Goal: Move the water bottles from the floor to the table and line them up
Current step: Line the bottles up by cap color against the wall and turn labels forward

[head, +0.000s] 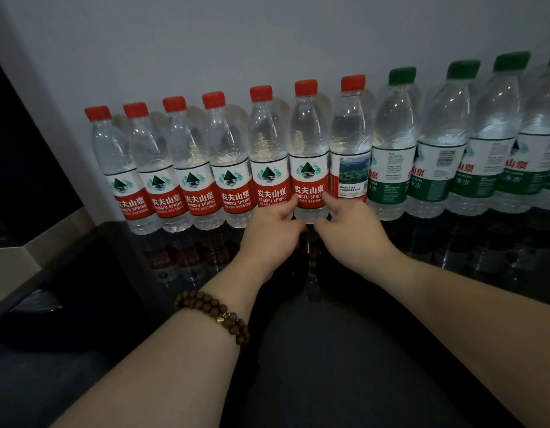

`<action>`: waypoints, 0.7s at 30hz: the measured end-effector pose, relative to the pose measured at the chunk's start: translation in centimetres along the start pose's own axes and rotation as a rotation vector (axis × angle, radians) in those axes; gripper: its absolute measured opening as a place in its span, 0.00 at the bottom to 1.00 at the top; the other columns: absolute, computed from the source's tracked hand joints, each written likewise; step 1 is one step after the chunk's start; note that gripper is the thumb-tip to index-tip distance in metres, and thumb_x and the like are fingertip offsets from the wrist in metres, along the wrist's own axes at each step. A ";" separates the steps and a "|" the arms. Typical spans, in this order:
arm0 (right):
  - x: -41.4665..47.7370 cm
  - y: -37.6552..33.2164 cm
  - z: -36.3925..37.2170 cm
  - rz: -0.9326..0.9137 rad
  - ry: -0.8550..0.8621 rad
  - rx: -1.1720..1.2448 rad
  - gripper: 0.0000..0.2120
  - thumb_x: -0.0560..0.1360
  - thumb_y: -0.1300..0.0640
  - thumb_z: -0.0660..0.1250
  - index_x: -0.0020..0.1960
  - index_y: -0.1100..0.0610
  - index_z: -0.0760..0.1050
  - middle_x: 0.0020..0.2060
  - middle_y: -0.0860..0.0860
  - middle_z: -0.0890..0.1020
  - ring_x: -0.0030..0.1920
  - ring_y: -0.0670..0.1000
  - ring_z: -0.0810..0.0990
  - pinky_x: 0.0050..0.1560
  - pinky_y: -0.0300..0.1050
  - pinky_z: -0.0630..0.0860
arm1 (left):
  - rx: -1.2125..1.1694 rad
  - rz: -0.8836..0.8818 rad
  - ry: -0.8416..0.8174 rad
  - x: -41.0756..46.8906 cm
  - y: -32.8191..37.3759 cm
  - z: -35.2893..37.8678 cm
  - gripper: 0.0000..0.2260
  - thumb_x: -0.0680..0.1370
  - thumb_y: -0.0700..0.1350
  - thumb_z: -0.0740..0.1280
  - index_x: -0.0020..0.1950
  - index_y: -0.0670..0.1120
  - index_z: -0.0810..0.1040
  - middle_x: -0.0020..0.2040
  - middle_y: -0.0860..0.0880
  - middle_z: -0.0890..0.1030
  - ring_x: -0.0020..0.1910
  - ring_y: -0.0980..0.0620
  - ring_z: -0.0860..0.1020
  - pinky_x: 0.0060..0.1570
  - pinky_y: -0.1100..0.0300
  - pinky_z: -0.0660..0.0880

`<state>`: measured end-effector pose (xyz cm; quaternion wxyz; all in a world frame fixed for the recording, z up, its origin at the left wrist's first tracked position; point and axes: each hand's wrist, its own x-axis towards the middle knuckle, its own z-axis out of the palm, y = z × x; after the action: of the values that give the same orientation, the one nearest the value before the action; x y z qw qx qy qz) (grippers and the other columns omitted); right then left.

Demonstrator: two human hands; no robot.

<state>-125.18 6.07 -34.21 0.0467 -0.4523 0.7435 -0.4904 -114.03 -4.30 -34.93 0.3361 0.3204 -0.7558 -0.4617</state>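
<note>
From 10 o'clock the row begins: seven red-capped bottles [119, 168] stand upright, shoulder to shoulder, on the dark glossy table [329, 359], backed against the grey wall [267, 41]. Six show their red front label; the seventh, at about 1 o'clock, shows its back panel. The left hand [273, 231], a bead bracelet [212, 313] on its wrist, reaches to 12 o'clock and curls its fingers [288, 210] against the lower left flank of the sixth bottle [307, 149]. The right hand [352, 228] meets it from the other side, fingers bent in at the seam between sixth and seventh, so the two hands clamp that one bottle near its base. From 1 to 3 o'clock run four green-capped bottles [394, 168], the last cut by the frame edge (more may lie beyond). That makes eleven in view, all on the table. Each looks full and sealed, so probably fairly heavy, with thin walls that give under a squeeze and a smooth label that could slip. The ribbed band below the label seems the surest hold, and a low grip suits nudging one without tipping its neighbours
</note>
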 end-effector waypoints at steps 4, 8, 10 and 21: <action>0.1 0.1 -0.1 -0.033 -0.052 -0.042 0.23 0.75 0.59 0.66 0.69 0.49 0.74 0.38 0.42 0.77 0.45 0.50 0.79 0.42 0.36 0.72 | 0.004 -0.019 -0.009 -0.2 0.1 0.0 0.27 0.70 0.44 0.72 0.69 0.58 0.79 0.49 0.70 0.81 0.48 0.67 0.80 0.49 0.64 0.76; 0.3 0.1 -0.1 -0.049 -0.091 -0.084 0.23 0.75 0.58 0.66 0.70 0.50 0.72 0.39 0.45 0.77 0.45 0.52 0.79 0.47 0.42 0.73 | -0.012 -0.019 0.004 -0.4 0.3 0.1 0.26 0.68 0.46 0.71 0.66 0.59 0.81 0.45 0.71 0.82 0.43 0.73 0.79 0.49 0.63 0.77; 0.2 0.1 -0.1 -0.053 -0.074 -0.075 0.23 0.75 0.58 0.66 0.70 0.50 0.73 0.40 0.45 0.78 0.46 0.51 0.79 0.45 0.39 0.74 | -0.039 -0.021 0.020 -0.3 0.3 0.1 0.25 0.68 0.45 0.71 0.65 0.58 0.82 0.48 0.68 0.84 0.45 0.69 0.81 0.50 0.61 0.79; 0.5 0.6 -0.1 -0.037 -0.058 -0.055 0.09 0.75 0.59 0.68 0.54 0.50 0.79 0.38 0.41 0.79 0.44 0.44 0.78 0.38 0.29 0.69 | 0.011 0.011 0.071 -0.2 0.1 0.1 0.25 0.71 0.47 0.71 0.69 0.55 0.80 0.61 0.60 0.83 0.53 0.63 0.80 0.55 0.59 0.79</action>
<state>-125.86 5.84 -34.48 0.0465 -0.4810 0.7466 -0.4572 -114.05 -4.10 -34.94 0.3635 0.3344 -0.7476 -0.4441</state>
